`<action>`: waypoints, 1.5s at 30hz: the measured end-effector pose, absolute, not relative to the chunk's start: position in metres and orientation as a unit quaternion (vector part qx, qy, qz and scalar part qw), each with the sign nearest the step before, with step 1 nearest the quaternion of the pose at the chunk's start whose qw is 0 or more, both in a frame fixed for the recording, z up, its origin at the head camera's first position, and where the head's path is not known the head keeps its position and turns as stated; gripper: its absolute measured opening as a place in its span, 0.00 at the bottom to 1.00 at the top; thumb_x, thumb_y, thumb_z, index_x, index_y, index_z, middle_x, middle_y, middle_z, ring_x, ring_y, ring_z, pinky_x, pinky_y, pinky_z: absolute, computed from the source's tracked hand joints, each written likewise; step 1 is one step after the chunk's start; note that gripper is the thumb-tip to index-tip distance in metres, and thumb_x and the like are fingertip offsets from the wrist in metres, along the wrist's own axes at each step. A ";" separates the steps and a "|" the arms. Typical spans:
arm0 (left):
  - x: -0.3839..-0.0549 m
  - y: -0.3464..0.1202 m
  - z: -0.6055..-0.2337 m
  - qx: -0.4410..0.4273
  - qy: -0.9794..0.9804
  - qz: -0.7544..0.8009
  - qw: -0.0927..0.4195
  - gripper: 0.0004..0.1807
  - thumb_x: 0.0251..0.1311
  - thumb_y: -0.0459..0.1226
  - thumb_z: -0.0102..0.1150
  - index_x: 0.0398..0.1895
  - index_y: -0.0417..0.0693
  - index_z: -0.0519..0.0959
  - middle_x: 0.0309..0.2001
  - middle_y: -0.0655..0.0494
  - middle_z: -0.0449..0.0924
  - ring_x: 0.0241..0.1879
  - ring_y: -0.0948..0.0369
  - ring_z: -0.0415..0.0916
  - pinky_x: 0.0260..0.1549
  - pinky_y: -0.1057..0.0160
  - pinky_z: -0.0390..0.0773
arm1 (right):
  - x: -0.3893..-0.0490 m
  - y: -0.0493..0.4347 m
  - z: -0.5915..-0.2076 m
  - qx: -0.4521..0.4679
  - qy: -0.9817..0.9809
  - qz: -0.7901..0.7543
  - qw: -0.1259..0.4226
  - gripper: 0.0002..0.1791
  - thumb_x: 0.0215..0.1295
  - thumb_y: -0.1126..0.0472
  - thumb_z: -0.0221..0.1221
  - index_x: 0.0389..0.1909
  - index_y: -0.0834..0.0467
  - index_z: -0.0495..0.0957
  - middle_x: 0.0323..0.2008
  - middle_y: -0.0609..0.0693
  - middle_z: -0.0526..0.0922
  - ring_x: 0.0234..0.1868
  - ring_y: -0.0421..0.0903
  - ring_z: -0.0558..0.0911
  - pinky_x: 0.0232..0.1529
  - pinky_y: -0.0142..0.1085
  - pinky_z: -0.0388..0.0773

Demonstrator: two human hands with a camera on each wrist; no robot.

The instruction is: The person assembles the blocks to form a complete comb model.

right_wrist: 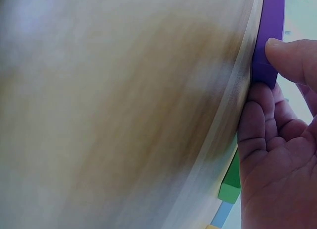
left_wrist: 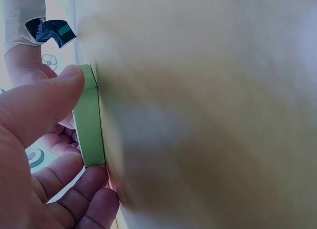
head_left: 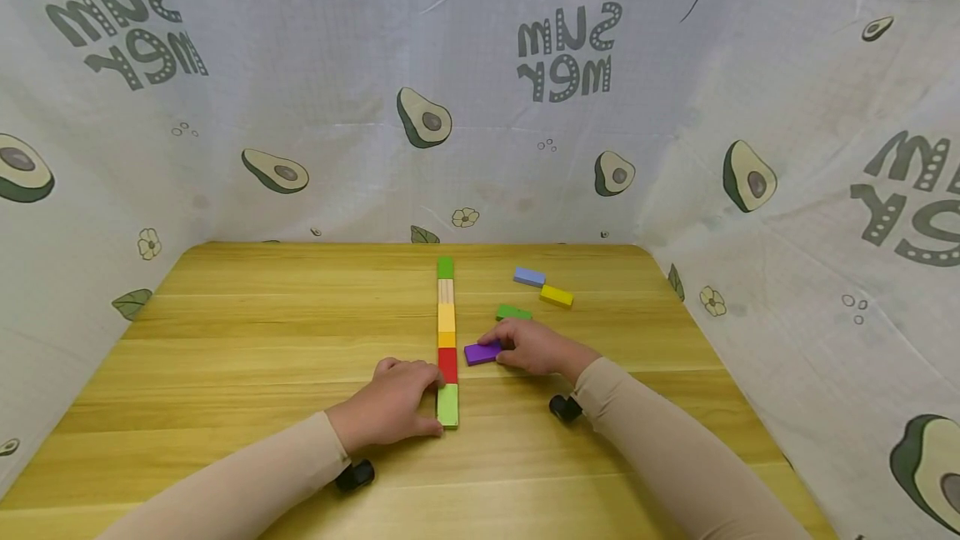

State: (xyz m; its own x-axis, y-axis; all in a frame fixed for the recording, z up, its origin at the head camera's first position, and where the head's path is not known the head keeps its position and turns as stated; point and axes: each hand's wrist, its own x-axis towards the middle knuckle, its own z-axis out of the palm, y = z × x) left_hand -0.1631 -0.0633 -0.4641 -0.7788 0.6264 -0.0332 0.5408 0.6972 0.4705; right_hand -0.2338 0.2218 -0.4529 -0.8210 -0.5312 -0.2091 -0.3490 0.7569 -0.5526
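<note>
A row of coloured wooden blocks runs away from me on the table: light green (head_left: pixel 447 407) nearest, then red (head_left: pixel 447 365), orange, pale yellow, a wood-toned one and dark green (head_left: pixel 446 267) farthest. My left hand (head_left: pixel 397 402) holds the light green block, thumb at its near end and fingertips close to where it meets the red one. To the right of the row, my right hand (head_left: pixel 536 347) pinches a purple block (head_left: pixel 481 353) between thumb and fingers. In the right wrist view, the thumb presses one face of that purple block (right_wrist: pixel 270 35).
Beyond the right hand lie a green block (head_left: pixel 513 312), a yellow block (head_left: pixel 557 296) and a blue block (head_left: pixel 529 277). A white cloth (head_left: pixel 337 107) printed with avocados hangs behind and beside the wooden table (head_left: pixel 262 340). A small black device (head_left: pixel 355 476) sits at each wrist.
</note>
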 end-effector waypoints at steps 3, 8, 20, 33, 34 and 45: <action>-0.164 -0.064 -0.462 0.318 0.914 0.231 0.100 0.29 0.54 0.54 0.80 0.53 0.52 0.79 0.51 0.61 0.83 0.55 0.62 0.79 0.64 0.42 0.63 | -0.234 0.222 -0.454 -0.239 0.920 -0.253 0.180 0.20 0.72 0.65 0.64 0.63 0.52 0.84 0.61 0.50 0.83 0.58 0.45 0.80 0.63 0.47 0.79; -0.166 -0.064 -0.459 0.309 0.911 0.252 0.103 0.28 0.57 0.54 0.77 0.54 0.50 0.80 0.53 0.58 0.83 0.57 0.59 0.79 0.64 0.40 0.63 | -0.234 0.222 -0.454 -0.234 0.920 -0.255 0.183 0.20 0.72 0.65 0.64 0.62 0.51 0.84 0.60 0.49 0.83 0.58 0.45 0.80 0.64 0.48 0.79; -0.183 -0.063 -0.462 0.279 0.917 0.258 0.121 0.39 0.62 0.56 0.73 0.72 0.50 0.73 0.71 0.49 0.74 0.73 0.45 0.69 0.70 0.39 0.65 | -0.235 0.223 -0.456 -0.226 0.923 -0.251 0.185 0.20 0.73 0.65 0.64 0.63 0.50 0.84 0.60 0.48 0.83 0.59 0.45 0.80 0.64 0.49 0.79; -0.206 -0.058 -0.462 0.283 0.921 0.233 0.131 0.45 0.63 0.58 0.70 0.79 0.51 0.67 0.82 0.46 0.59 0.80 0.42 0.60 0.73 0.36 0.62 | -0.236 0.223 -0.455 -0.234 0.923 -0.246 0.182 0.20 0.74 0.64 0.64 0.63 0.50 0.84 0.60 0.49 0.83 0.59 0.46 0.80 0.65 0.49 0.78; -0.208 -0.058 -0.462 0.283 0.921 0.233 0.133 0.46 0.62 0.58 0.71 0.80 0.51 0.66 0.82 0.46 0.58 0.80 0.42 0.59 0.74 0.36 0.62 | -0.236 0.224 -0.455 -0.235 0.923 -0.246 0.182 0.20 0.74 0.64 0.64 0.63 0.50 0.84 0.60 0.49 0.83 0.59 0.46 0.80 0.65 0.49 0.78; -0.221 -0.059 -0.463 0.286 0.911 0.254 0.153 0.48 0.61 0.56 0.72 0.81 0.53 0.64 0.86 0.52 0.52 0.82 0.42 0.54 0.77 0.33 0.55 | -0.236 0.224 -0.454 -0.232 0.921 -0.251 0.187 0.20 0.74 0.64 0.63 0.63 0.49 0.84 0.62 0.49 0.82 0.62 0.49 0.80 0.67 0.50 0.77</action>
State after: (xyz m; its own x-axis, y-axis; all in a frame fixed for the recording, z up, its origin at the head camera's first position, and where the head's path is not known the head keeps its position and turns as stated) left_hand -0.2214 -0.0590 -0.4629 -0.7890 0.5998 -0.1332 0.4441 0.7065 0.5510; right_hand -0.2361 0.2238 -0.4544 -0.8224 -0.5216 -0.2271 -0.3343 0.7661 -0.5489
